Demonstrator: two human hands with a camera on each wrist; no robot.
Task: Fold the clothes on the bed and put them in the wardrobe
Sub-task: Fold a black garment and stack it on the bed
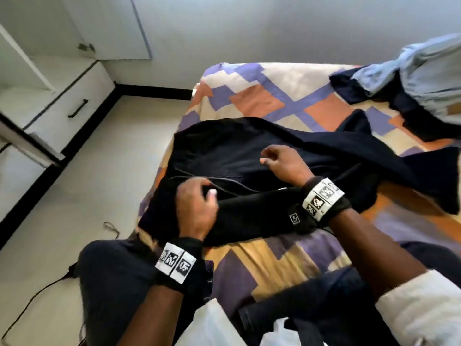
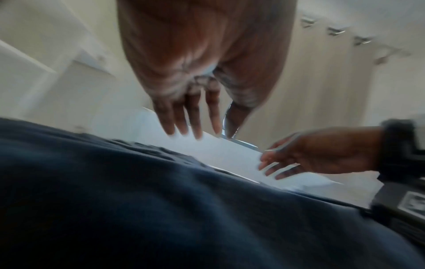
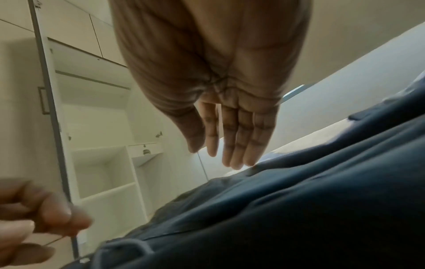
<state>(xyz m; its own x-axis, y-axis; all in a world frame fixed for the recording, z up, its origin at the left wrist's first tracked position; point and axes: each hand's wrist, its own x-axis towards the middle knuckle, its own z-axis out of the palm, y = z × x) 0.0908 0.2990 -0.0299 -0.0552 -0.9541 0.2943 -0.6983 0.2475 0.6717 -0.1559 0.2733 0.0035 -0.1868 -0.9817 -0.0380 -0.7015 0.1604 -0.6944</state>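
From the head camera, a dark navy fabric garment (image 1: 249, 156) lies spread across the near part of a bed covered by a purple, orange and cream geometric-patterned sheet (image 1: 262, 91); the left hand (image 1: 197, 211) sits on the garment's near fold with its fingers curled down into the cloth, though whether they grip it cannot be told; the right hand (image 1: 284, 163) is above the middle of the garment, fingers loosely bent and holding nothing; a heap of light blue denim clothing (image 1: 429, 78) lies on a second dark piece at the far right corner of the bed; a white wardrobe with a black-handled drawer (image 1: 69, 106) stands open to the left, across the pale floor.

From the left wrist camera, blurred, the left hand (image 2: 195, 102) hangs with fingers (image 2: 174, 123) straight and slightly spread just above the navy garment (image 2: 161, 209); the right hand (image 2: 317, 154) reaches in from the right, fingers relaxed and apart.

From the right wrist camera, the right hand (image 3: 230, 118) shows fingers (image 3: 239, 145) straight and pressed together, tips near the garment (image 3: 287, 209); the left hand (image 3: 34, 218) is curled at the lower left; the wardrobe's (image 3: 103, 163) bare white shelves stand behind.
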